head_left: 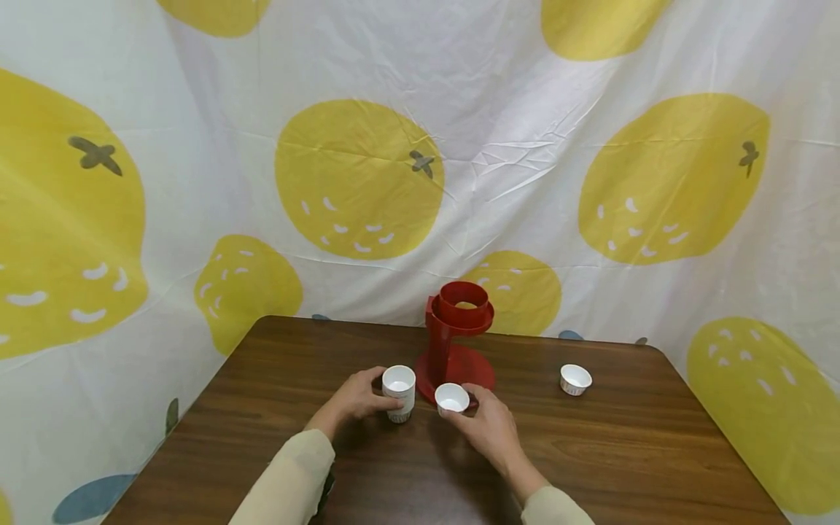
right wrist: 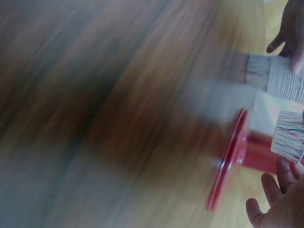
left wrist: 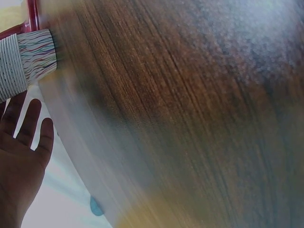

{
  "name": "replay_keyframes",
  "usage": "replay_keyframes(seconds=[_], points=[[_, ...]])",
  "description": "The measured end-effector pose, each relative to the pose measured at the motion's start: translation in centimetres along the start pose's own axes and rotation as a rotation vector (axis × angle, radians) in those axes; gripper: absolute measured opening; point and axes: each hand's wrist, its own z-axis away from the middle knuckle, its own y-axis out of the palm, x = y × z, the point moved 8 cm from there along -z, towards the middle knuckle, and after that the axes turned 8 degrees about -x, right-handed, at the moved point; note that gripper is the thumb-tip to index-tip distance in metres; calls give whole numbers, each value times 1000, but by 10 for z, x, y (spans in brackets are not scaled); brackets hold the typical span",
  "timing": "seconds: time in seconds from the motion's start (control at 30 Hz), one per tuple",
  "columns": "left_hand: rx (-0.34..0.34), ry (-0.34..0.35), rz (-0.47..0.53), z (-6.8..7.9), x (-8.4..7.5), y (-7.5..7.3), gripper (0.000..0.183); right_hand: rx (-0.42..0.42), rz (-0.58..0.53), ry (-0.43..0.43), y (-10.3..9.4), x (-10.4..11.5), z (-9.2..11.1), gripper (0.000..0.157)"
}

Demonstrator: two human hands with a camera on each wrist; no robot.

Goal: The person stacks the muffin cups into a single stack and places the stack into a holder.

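My left hand (head_left: 354,397) grips a stack of small white cups (head_left: 399,399), fingers and thumb round its sides. In the left wrist view the stack (left wrist: 40,56) shows many ridged rims above a side printed with coloured wavy lines. A single white cup (head_left: 452,399) is pinched between the thumb and fingers of my right hand (head_left: 488,430), mouth upward, to the right of the stack. The right wrist view shows the same wavy print on this cup (right wrist: 288,135). Both lots are held above the table, close in front of a red stand (head_left: 440,354).
The red stand has a round base and an open ring-shaped holder on top. Another white cup (head_left: 575,382) stands upright on the brown wooden table (head_left: 630,437), off to the right. A lemon-print cloth (head_left: 505,211) hangs behind the table's back edge.
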Motion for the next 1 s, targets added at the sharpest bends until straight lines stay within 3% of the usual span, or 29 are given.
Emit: replay_keyframes(seconds=[0.5,1.0], points=[[-4,31,4,2,-3,0,60,32,-63,-87,17,55,-16,59],[9,-3,14,2,-1,0,61,18,-83,-83,21,73,-28,58]])
